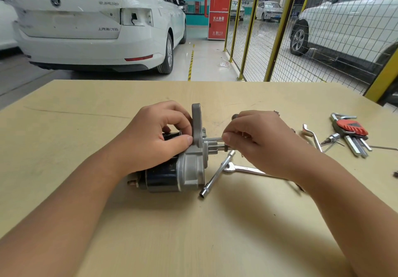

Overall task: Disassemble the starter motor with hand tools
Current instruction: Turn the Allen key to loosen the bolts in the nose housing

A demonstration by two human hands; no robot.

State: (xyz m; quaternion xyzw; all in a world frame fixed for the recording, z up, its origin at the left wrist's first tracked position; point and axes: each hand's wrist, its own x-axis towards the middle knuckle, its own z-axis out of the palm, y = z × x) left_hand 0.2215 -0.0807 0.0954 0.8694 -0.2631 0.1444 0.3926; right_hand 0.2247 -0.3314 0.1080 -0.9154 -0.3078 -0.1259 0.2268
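Observation:
The starter motor (172,175) lies on its side on the beige table (215,222), black body to the left, silver nose housing and upright flange to the right. My left hand (155,143) grips the top of the motor, thumb against the flange. My right hand (258,143) pinches a thin silver tool shaft (212,139) that runs into the housing just above the pinion gear. The tool's far end is hidden under my fingers.
A T-shaped socket wrench (216,173) and a combination spanner (245,170) lie just right of the motor. Further right are an offset wrench (312,135), a red-holdered hex key set (351,132), loose bits and a hex key. Cars and a yellow mesh fence stand behind the table.

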